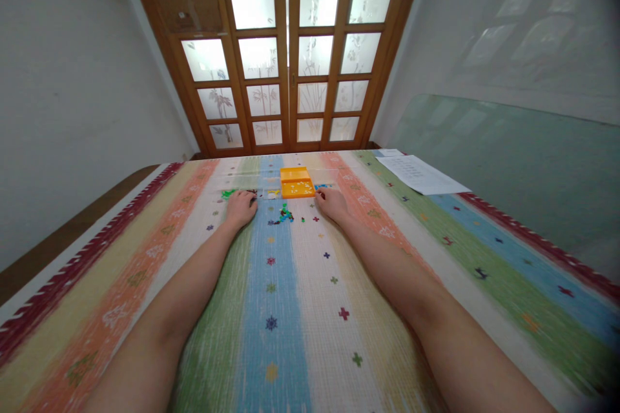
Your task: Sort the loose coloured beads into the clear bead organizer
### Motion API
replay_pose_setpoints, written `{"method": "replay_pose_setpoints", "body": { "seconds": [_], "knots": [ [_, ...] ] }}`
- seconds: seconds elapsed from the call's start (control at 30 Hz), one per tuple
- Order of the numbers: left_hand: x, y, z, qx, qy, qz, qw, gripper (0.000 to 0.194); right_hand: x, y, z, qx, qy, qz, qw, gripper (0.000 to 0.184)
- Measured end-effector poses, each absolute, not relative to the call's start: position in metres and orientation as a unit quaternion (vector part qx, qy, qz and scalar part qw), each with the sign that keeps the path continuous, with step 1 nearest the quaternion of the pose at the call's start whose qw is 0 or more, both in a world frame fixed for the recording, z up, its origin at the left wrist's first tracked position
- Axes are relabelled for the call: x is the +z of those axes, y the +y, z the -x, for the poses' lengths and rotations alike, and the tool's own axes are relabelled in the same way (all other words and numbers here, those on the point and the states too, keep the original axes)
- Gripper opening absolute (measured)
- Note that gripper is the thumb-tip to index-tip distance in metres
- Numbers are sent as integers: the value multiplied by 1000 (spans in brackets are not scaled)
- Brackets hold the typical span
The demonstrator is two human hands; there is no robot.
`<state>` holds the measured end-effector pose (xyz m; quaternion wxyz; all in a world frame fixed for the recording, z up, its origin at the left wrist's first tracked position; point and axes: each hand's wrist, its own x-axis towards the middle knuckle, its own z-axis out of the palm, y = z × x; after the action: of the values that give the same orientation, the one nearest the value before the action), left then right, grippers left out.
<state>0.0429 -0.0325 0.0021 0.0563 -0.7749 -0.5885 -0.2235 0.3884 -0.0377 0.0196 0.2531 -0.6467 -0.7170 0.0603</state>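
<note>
An orange box (298, 194) lies opened in the middle of the far part of the table, its lid (294, 174) leaning back behind it. Small white pieces (301, 187) are inside the tray. My left hand (242, 208) rests on the cloth left of the box, fingers apart and slightly bent, near dark brown and green pieces (228, 194). At the box's right edge, my right hand (332, 202) has its fingertips pressed together beside blue pieces (323, 186); anything between them is too small to make out. A little pile of green, blue and brown pieces (285, 213) lies in front of the box.
A striped, patterned tablecloth (271, 348) covers the table. Yellow pieces (273, 193) lie just left of the box. White paper sheets (421, 174) lie at the far right edge, beside a pale green panel (513, 161). Wooden glazed doors (290, 77) stand beyond the table.
</note>
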Motion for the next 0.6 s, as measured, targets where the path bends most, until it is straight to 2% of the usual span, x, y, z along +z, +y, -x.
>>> {"method": "replay_pose_setpoints", "body": {
  "seconds": [0.6],
  "knots": [
    [1,-32,-45,-236,-590,771,44,35,15,-34,-390,47,-723,640,256,28]
  ]
}}
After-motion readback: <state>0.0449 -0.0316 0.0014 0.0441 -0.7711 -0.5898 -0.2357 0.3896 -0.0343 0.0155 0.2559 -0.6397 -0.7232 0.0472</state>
